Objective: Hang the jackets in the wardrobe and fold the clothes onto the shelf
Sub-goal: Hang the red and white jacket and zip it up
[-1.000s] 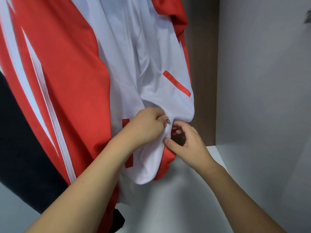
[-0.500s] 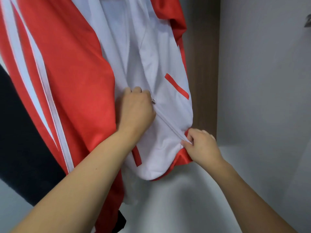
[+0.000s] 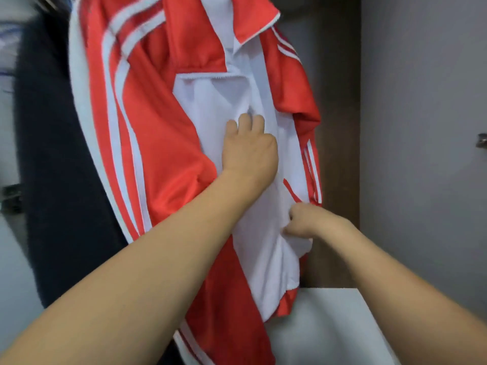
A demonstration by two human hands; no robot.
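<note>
Jacket [image 3: 163, 143] hanging in wardrobe, both hands on its white front panel.

Left hand [image 3: 250, 151] is raised to mid-chest of the jacket, arm stretched up from lower left, fingers curled into the white fabric at the zip line; looks like a pinch on the zip or cloth, but the fingertips are hidden so cannot tell which. Right hand [image 3: 308, 222] sits lower, near the red pocket stripe, arm coming in from lower right, fingers bunched and pinching the white fabric. Jacket is red with white stripes, collar up top, hem hanging just above the white shelf [image 3: 342, 325]. Dark garment [image 3: 66, 180] hangs just beside it on the left. Grey wardrobe wall [image 3: 421, 154] on the right.
</note>
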